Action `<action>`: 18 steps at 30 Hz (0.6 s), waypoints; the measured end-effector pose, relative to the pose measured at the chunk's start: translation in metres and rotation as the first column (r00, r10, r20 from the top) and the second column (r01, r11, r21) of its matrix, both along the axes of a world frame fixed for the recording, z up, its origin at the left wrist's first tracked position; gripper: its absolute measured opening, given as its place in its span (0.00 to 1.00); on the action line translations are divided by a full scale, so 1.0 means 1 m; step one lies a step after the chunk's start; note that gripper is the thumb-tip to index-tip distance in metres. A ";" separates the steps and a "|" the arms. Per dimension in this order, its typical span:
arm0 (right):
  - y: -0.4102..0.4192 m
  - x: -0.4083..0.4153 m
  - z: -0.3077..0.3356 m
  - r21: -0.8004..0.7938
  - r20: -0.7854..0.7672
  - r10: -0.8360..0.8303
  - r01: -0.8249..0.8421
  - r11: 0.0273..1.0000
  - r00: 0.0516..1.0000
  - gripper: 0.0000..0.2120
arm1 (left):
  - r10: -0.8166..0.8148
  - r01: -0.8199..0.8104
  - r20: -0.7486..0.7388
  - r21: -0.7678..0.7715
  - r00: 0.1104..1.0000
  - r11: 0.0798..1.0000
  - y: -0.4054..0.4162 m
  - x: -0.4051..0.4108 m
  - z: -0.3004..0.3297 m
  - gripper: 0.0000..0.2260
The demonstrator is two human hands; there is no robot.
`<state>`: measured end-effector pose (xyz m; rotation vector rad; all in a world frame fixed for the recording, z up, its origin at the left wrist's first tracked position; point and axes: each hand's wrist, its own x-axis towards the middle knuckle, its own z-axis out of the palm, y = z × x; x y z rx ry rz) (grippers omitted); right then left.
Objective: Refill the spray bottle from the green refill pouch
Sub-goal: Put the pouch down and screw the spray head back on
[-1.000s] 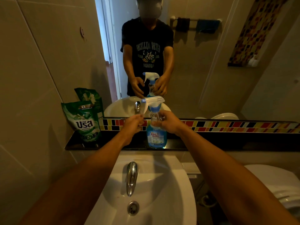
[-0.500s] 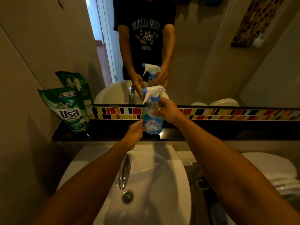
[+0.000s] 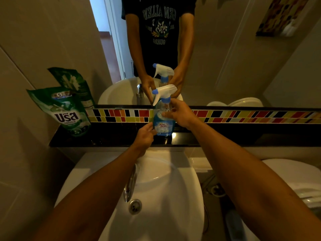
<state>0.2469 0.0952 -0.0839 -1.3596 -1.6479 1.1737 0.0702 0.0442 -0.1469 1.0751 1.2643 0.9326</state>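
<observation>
The spray bottle point(image 3: 163, 126), clear with blue liquid low down and a white trigger head with a blue nozzle, stands upright on the black ledge point(image 3: 107, 139) behind the sink. My left hand point(image 3: 145, 134) grips its lower body from the left. My right hand point(image 3: 180, 114) holds its neck just under the trigger head. The green refill pouch point(image 3: 64, 112) leans against the wall at the ledge's left end, apart from both hands.
A white sink point(image 3: 166, 197) with a chrome tap point(image 3: 130, 185) and a drain lies below my arms. A mirror above the ledge reflects a person, the bottle and the pouch. A coloured tile strip point(image 3: 251, 116) runs along the ledge. A white toilet point(image 3: 295, 178) is at the right.
My left hand has dropped from beside the trigger head to the bottle's lower body. My right hand stays on the neck. The camera has tilted down.
</observation>
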 end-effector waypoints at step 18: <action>-0.026 -0.005 -0.010 0.100 -0.002 -0.157 0.156 0.983 0.988 0.27 | 0.010 0.028 -0.242 0.152 0.970 0.988 -0.003 -0.013 0.013 0.23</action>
